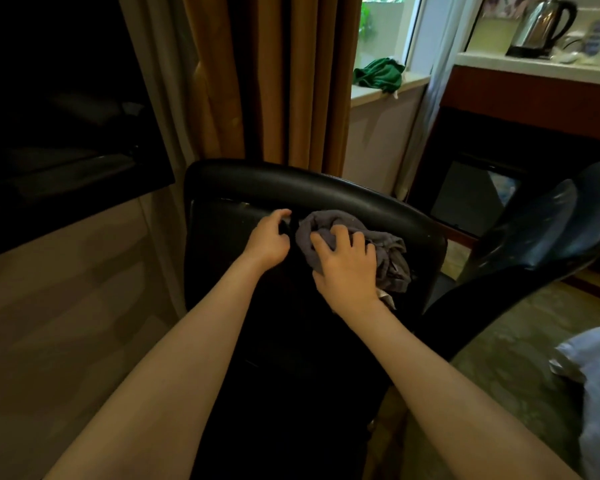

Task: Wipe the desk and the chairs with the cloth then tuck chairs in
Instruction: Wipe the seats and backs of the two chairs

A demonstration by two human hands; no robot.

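Chair (291, 188) is glossy black, cloth (388, 251) is plain grey, curtain (274, 74) mustard brown, green rag (378, 76) on the sill.

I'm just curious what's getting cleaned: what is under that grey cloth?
The black chair back lies under the grey cloth, just below its padded top rail. The right hand grips the cloth from above. The patch directly beneath is covered and cannot be seen.

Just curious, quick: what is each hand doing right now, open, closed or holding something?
Left hand: closed, gripping the chair back.
Right hand: closed on the grey cloth, pressing it to the chair back.
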